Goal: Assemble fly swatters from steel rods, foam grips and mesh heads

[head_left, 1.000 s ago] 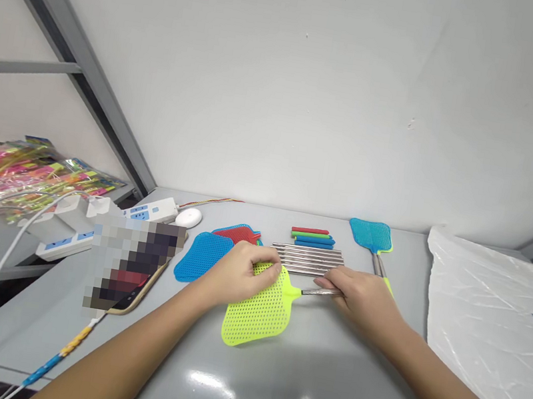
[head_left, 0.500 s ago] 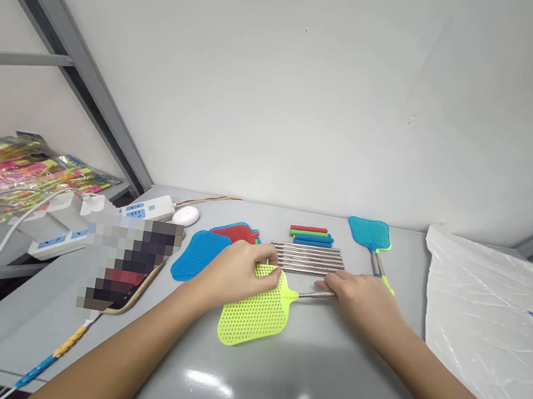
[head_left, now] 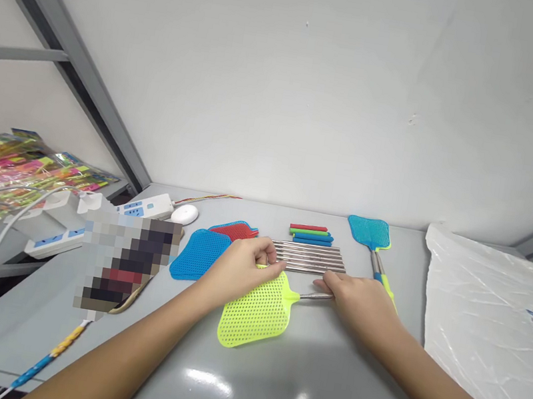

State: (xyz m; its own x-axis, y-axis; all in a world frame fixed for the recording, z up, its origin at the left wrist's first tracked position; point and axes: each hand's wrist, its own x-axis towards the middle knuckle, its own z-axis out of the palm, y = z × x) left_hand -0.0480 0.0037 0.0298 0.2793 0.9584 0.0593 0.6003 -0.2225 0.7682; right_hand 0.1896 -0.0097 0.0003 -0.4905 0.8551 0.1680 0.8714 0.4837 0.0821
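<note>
A yellow-green fly swatter head (head_left: pixel 255 316) lies tilted on the grey table, joined to a metal rod (head_left: pixel 316 296). My left hand (head_left: pixel 243 266) pinches the upper edge of the head between thumb and fingers. My right hand (head_left: pixel 359 302) is closed around the rod and hides its far end. Just beyond my hands lies a row of several metal rods (head_left: pixel 315 259). Left of them, partly behind my left hand, are blue mesh heads (head_left: pixel 199 255) and a red mesh head (head_left: pixel 236 230). Several red, green and blue handle sleeves (head_left: pixel 311 236) lie behind the rods.
Swatters with a teal head (head_left: pixel 368 232) on top lie at the back right, beside a white plastic bag (head_left: pixel 490 322). On the left are a pixelated phone (head_left: pixel 134 266), power strips (head_left: pixel 55 240), a white round device (head_left: pixel 184 214) and cables. Packaged goods (head_left: pixel 22 174) lie farther left.
Both hands stay at the yellow-green swatter, with only slight shifts. My right hand has dropped a little, and the view has moved slightly.
</note>
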